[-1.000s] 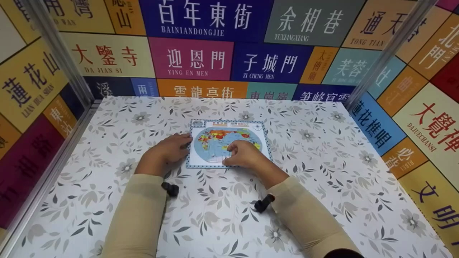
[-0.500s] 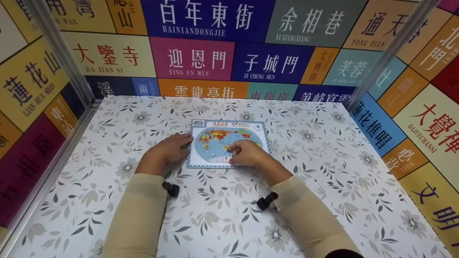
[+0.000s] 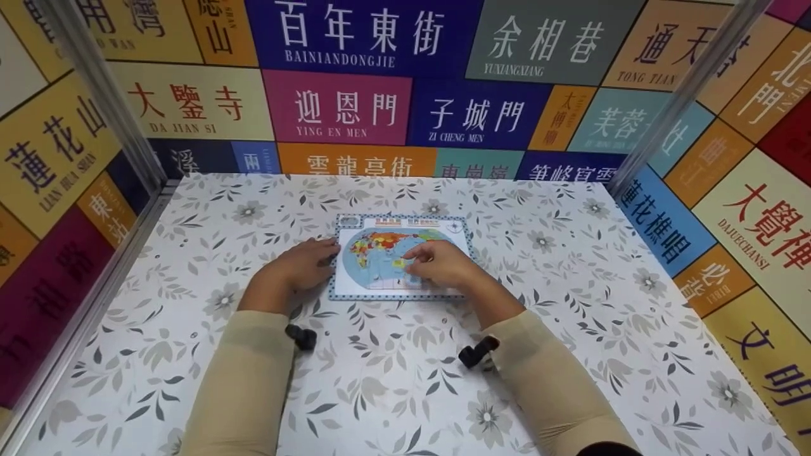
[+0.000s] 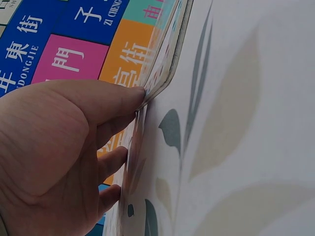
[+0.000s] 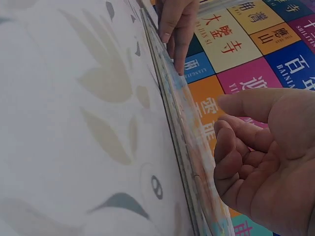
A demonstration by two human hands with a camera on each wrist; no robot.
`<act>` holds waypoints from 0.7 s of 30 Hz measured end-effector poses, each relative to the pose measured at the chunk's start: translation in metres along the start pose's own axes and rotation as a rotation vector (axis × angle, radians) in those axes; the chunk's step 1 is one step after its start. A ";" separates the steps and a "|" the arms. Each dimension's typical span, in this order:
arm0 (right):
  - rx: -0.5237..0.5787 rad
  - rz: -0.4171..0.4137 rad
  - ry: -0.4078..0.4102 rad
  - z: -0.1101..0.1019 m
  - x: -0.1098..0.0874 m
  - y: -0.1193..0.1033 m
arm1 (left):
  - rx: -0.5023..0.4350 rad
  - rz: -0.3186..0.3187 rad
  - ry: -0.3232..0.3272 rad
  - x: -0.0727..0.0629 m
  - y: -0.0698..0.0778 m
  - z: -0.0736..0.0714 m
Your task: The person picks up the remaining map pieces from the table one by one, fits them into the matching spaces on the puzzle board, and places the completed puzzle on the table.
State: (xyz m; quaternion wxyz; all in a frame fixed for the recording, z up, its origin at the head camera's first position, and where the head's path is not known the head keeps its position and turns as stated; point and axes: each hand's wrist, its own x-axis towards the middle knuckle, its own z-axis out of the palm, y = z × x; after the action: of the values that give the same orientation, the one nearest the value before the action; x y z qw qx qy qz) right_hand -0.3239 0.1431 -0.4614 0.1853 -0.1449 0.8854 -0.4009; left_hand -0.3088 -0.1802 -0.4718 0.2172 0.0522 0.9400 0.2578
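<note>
Two hands at a world-map puzzle board on a floral surface

The surface point(image 3: 570, 329) carries the puzzle board point(image 3: 380, 288) flat near its middle, toward the far edge; the board's right part is hidden under the right hand point(image 3: 443, 266). The left hand point(image 3: 301, 265) lies with relaxed, straight fingers point(image 4: 125, 101) touching the board's left edge. The right hand's fingers are loosely curled over the map; whether they pinch a piece cannot be told.

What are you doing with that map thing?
A person is working on a world map puzzle board lying flat on the flowery table. The left hand rests its fingers on the board's left edge, while the right hand touches the map with its fingertips.
</note>
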 end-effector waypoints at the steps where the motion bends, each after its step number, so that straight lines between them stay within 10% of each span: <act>1: 0.011 0.004 0.008 -0.003 -0.001 0.000 | -0.002 0.001 -0.002 0.000 0.000 0.000; 21: 0.153 0.132 0.207 -0.081 -0.026 0.018 | -0.019 0.003 0.027 0.003 -0.010 0.002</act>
State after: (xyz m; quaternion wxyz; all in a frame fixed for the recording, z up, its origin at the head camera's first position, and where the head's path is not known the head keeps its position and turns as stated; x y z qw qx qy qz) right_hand -0.3386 0.2187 -0.4202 0.1294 -0.0297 0.8743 -0.4669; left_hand -0.3103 -0.1869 -0.4795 0.2046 0.0478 0.9403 0.2679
